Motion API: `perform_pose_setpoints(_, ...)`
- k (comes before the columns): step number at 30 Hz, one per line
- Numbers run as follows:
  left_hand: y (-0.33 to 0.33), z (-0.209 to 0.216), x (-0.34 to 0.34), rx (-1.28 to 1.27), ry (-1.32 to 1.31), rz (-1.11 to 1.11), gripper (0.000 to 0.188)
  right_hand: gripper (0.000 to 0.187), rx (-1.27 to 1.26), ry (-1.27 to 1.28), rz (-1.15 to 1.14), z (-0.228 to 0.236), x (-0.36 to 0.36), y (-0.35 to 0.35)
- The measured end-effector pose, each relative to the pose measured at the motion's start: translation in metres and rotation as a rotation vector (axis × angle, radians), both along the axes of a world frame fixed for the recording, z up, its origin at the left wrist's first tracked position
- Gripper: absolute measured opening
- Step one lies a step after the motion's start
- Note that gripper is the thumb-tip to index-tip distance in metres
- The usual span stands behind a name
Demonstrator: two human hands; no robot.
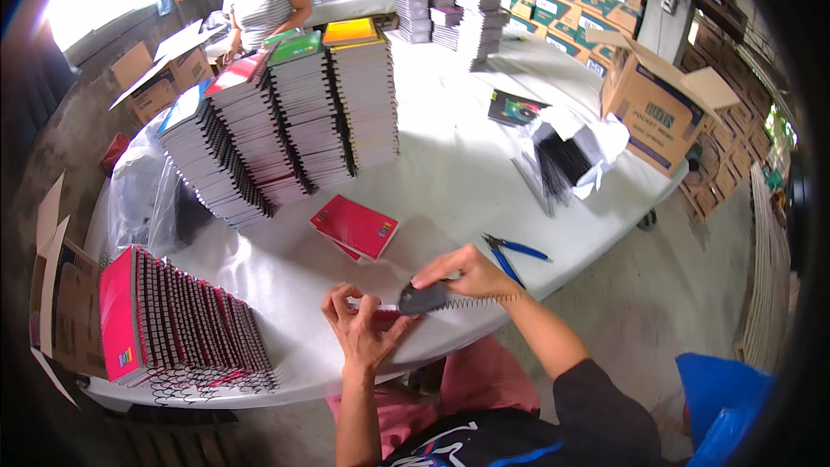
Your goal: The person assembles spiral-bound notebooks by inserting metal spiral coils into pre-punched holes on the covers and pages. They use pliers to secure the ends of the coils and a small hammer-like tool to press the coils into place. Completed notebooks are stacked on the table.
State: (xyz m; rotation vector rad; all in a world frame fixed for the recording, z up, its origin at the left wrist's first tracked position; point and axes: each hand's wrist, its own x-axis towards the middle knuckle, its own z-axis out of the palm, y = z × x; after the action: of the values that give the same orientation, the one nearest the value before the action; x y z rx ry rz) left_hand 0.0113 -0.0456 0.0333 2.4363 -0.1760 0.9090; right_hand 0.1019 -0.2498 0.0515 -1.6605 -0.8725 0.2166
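Note:
Near the table's front edge my left hand (361, 329) is closed on a small red notebook (386, 318), its fingers bent over the top and thumb along the near side. My right hand (469, 271) grips a dark grey hand-held tool (422, 298) against the notebook's right end. From there a black spiral coil (484, 301) stretches to the right, under my right wrist; how far it enters the notebook is hidden. Just beyond my hands lie red notebooks (356, 225), one partly over another. Blue-handled pliers (510, 252) rest open to the right.
Tall stacks of spiral notebooks (303, 112) stand at the far left. A row of red notebooks with loose coils (186, 320) sits at the near left. Black coils lie in white wrapping (566, 156) by a cardboard box (653, 108). Across the table is another person (268, 4).

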Motion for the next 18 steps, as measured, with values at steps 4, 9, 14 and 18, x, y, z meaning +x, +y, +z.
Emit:
perform_pose_setpoints(4,-0.003,0.001,0.003,-0.133,-0.008,-0.022,0.054,0.042,-0.016,-0.069,0.178,0.019,-0.006,0.006)
perform_pose_setpoints(9,0.004,-0.001,0.001,-0.189,-0.005,0.06,0.06,0.046,0.339,0.066,0.364,0.027,-0.004,0.008)
perform_pose_setpoints(14,0.007,-0.001,0.007,-0.346,0.038,-0.037,0.068,0.048,0.116,0.067,0.163,0.019,0.003,0.009)
perform_pose_setpoints(18,0.009,-0.005,0.011,-0.389,0.026,-0.053,0.082,0.038,-0.019,0.006,0.056,0.017,0.001,0.024)
